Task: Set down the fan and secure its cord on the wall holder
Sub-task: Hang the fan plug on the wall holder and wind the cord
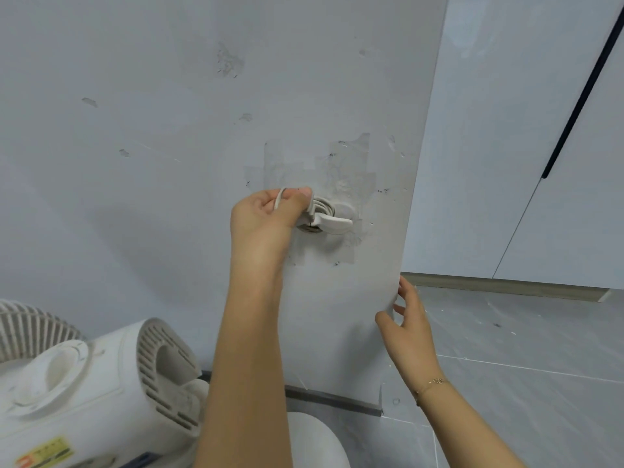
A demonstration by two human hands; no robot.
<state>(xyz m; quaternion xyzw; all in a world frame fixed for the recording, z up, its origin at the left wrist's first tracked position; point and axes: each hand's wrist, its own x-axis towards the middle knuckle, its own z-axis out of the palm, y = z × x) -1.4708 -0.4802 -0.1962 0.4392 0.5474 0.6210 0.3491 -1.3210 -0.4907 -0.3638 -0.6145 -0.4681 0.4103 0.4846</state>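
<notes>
Raised left hand (266,216) pinches the cord (320,206) at the wall holder (332,222); right hand's (410,327) fingers spread, empty.

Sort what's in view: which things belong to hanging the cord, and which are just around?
Job: fan, cord, wall holder, left hand pinching the cord.
Around: right hand at the wall corner, tape patches, baseboard, bracelet.

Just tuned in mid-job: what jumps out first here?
The left hand pinches the cord coiled on the holder, mid-wall amid old tape marks. The right hand touches the wall's corner edge, fingers open. The fan stands bottom left.
</notes>
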